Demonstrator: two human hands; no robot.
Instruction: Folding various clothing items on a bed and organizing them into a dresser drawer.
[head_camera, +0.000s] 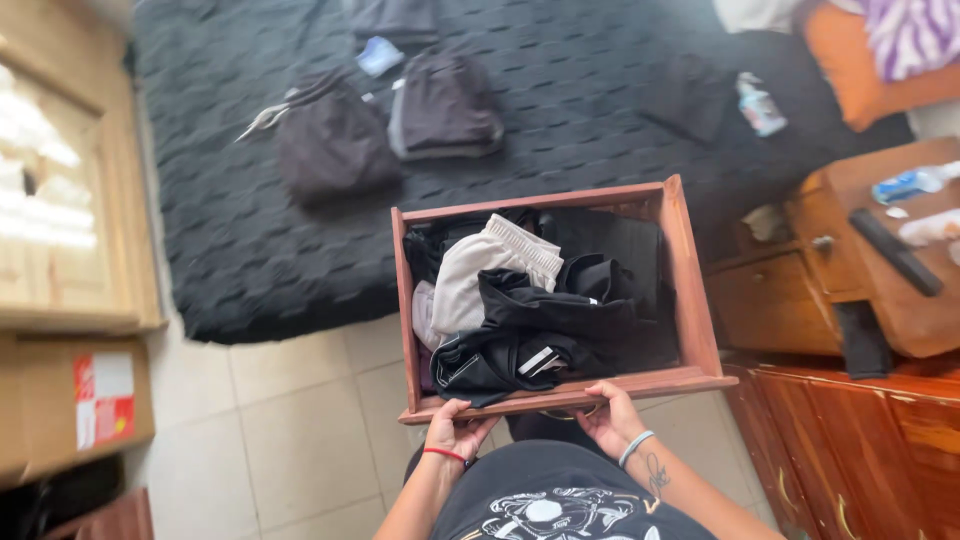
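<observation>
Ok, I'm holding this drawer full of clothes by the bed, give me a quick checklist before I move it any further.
1. Both hands on the drawer front edge: left hand and right hand grip it, ok.
2. Drawer level: tilted slightly, cannot tell if stable.
3. Clothes inside the rim: black jacket and beige shorts piled high, black fabric droops over the front, not ok.
4. Free spot on the bed: bare cover ahead, ok.
5. Folded clothes on the bed out of the way: ok.
</observation>
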